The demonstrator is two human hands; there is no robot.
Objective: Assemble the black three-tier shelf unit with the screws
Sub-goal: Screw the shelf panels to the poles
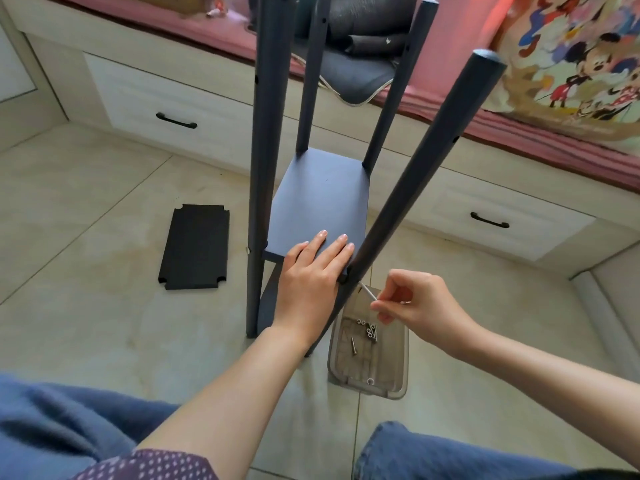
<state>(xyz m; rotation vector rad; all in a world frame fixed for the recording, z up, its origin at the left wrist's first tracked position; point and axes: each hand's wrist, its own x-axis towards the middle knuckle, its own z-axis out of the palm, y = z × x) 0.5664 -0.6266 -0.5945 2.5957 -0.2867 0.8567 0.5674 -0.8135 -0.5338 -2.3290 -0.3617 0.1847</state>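
Nearest the person, a clear grey plastic tray is sitting on the tiled floor, holding loose silver screws just right of the black round-posted shelf frame. Above the tray, the right hand is pinching a long silver screw between thumb and curled fingers, aiming its tip at the near right post. The left hand is lying flat, fingers straight, pressing the middle black shelf board beside that post. To seat it well, the board probably needs holding steady so the holes line up, with the screw entering straight, not angled. Left of the frame, a spare black notched shelf board is lying on the floor.
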